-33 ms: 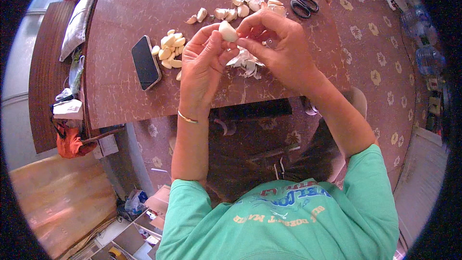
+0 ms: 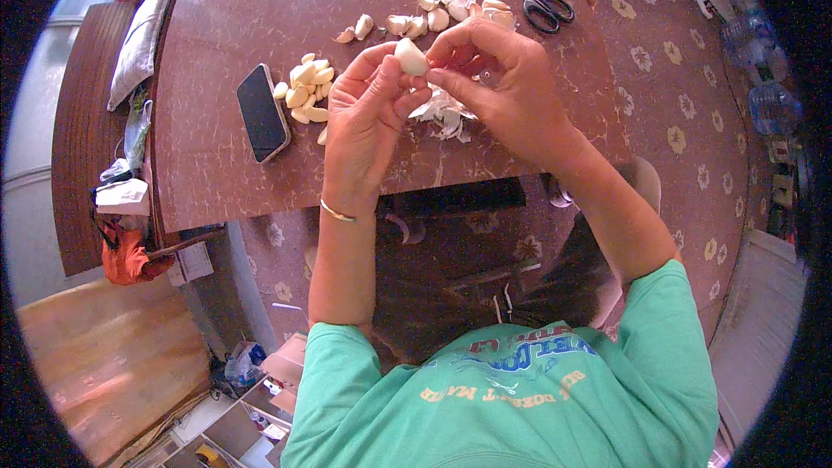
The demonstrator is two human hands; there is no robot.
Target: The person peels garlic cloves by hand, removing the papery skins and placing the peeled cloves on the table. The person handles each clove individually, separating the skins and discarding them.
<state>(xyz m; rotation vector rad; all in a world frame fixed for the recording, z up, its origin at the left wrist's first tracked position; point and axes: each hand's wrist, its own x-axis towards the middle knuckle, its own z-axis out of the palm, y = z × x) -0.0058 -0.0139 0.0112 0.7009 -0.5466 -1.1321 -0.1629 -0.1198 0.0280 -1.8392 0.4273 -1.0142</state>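
My left hand (image 2: 366, 108) pinches a pale garlic clove (image 2: 410, 58) between thumb and fingers, held up above the table's near part. Against the clove's right end, the thumb and bent fingers of my right hand (image 2: 511, 87) close in a pinch. Left of my left hand lies a pile of peeled cloves (image 2: 303, 87). Papery garlic skins (image 2: 446, 113) are heaped below and between my hands. Beyond them stretches a row of unpeeled cloves (image 2: 416, 26), partly hidden by my right hand.
A phone (image 2: 263, 113) lies face up left of the peeled cloves on the reddish-brown table (image 2: 260, 0). Black-handled scissors (image 2: 544, 10) rest with blades spread at the far right. Beyond the left edge are a cushion (image 2: 146, 43) and an orange bag (image 2: 134, 253).
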